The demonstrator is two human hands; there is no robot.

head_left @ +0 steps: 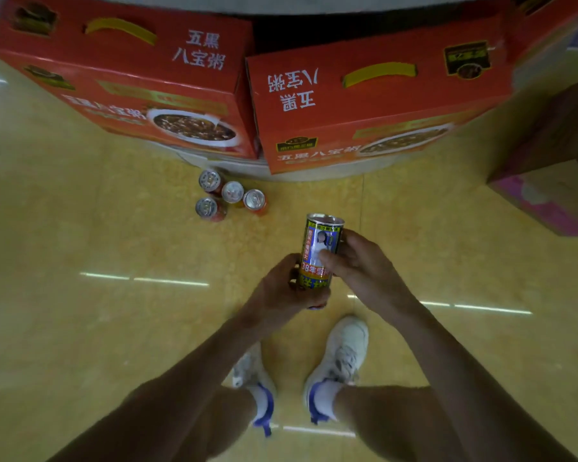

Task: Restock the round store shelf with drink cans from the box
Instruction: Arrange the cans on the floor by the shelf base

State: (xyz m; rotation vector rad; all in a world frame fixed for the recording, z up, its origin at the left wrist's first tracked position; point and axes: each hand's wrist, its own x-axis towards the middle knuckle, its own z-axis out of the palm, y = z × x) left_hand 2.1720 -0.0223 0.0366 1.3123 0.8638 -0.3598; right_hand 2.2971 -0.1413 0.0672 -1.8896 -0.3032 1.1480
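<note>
your right hand (361, 261) and left hand (281, 288) both grip one tall, cylindrical metal drink can (321, 248) with a yellow, blue and red printed label. the right fingers are curled round its upper side, and the left hand wraps its lower end. a red-edged sliver shows under the left palm; you cannot tell whether it is a second can.

the can is in the air above the glossy yellow tiled floor (114, 228), ahead of your white shoes. its long axis runs away from you, silver rim end leading, toward the pale, low round shelf base (301, 175). the base lies straight ahead and beyond both hands, and the right hand sits slightly nearer to it.

four small red cans with shiny ring-pull lids (231, 199) stand upright in a tight cluster on the floor, just beside the base and to the left of the held can. red printed cardboard cartons with yellow handles (364, 105) fill the base, so open space there looks scarce. the can's smooth, rigid wall should slide easily in a loose grip.
</note>
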